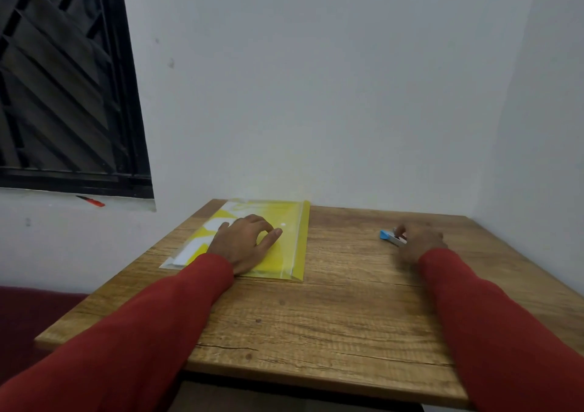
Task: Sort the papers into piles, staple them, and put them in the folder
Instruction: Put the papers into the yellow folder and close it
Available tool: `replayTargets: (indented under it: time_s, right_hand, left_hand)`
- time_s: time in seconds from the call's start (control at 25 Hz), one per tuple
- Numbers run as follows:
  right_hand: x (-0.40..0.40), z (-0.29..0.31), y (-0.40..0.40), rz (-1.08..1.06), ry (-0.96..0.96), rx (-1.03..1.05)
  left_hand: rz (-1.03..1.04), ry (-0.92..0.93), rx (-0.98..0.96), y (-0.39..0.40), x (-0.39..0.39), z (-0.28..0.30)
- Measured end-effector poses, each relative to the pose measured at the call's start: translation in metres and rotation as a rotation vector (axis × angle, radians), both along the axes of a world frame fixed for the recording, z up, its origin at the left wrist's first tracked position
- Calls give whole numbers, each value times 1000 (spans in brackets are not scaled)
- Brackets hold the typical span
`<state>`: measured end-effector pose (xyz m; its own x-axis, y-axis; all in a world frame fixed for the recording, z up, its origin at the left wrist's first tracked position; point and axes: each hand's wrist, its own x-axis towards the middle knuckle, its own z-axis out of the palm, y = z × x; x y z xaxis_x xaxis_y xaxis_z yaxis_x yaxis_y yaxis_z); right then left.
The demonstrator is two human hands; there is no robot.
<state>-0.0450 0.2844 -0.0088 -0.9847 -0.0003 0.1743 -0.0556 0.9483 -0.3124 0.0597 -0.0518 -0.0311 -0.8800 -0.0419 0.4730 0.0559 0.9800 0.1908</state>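
A translucent yellow folder (pixel 286 253) lies flat at the back left of the wooden table (pixel 331 317), its flap down and a white snap button showing. White papers (pixel 218 225) show through it. My left hand (pixel 245 242) rests on top of the folder with its fingers bent, the thumb pointing toward the snap. At the back right lies a small blue and silver stapler (pixel 389 237). My right hand (pixel 417 242) covers its rear part, fingers curled round it. Both arms wear red sleeves.
White walls close the table in at the back and on the right. A black-framed window (pixel 63 95) with a grille is at the left, and a red pen (pixel 91 201) lies on its sill. A dark red seat (pixel 28 317) is below left.
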Motion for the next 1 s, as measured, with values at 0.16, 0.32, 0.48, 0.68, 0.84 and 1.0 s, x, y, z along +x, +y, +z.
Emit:
replayTargets:
  time_s: [0.16,0.32,0.48,0.68,0.84,1.0]
  right_hand:
    - [0,-15,-31,206,113,-103]
    - [8,-17,-59,314,0,190]
    - [4,-17,-65,323,-32,230]
    - [12,-10,-63,246,111,-114]
    - [15,-11,-61,252,97,-53]
    - [13,-13,-61,267,71,-77]
  left_hand:
    - [-36,9,13,1,-2,-2]
    - [-55,8,32,-1,-5,-3]
    - [-69,-7,46,-3,-7,-4]
    - [-84,34,62,-2,-4,-3]
    - [-93,-27,48,2,1,-1]
    - [-55,-192,32,4,1,-4]
